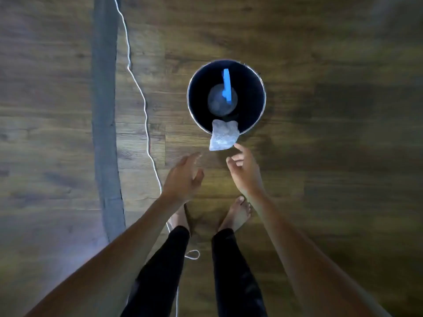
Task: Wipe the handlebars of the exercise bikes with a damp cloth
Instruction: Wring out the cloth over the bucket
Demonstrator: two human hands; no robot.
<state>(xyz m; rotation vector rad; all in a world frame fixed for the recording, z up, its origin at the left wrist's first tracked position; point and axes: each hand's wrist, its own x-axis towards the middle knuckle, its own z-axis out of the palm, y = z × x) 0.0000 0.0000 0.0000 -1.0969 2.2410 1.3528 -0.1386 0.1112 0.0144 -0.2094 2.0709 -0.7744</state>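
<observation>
A pale grey cloth (223, 135) hangs over the near rim of a dark round bucket (254, 88) that stands on the wooden floor. Inside the bucket I see a blue handle-like piece (227, 84). My right hand (246, 171) reaches toward the cloth, its fingers apart and the index fingertip just at the cloth's lower right corner. My left hand (184, 177) is held out to the left of the cloth, open and holding nothing. No exercise bike or handlebar is in view.
A white cord (146, 115) runs along the floor from the top left down past my bare feet (237, 213). A grey strip (104, 110) lies on the floor to the left of the cord. Wooden floor (332, 156) surrounds the bucket.
</observation>
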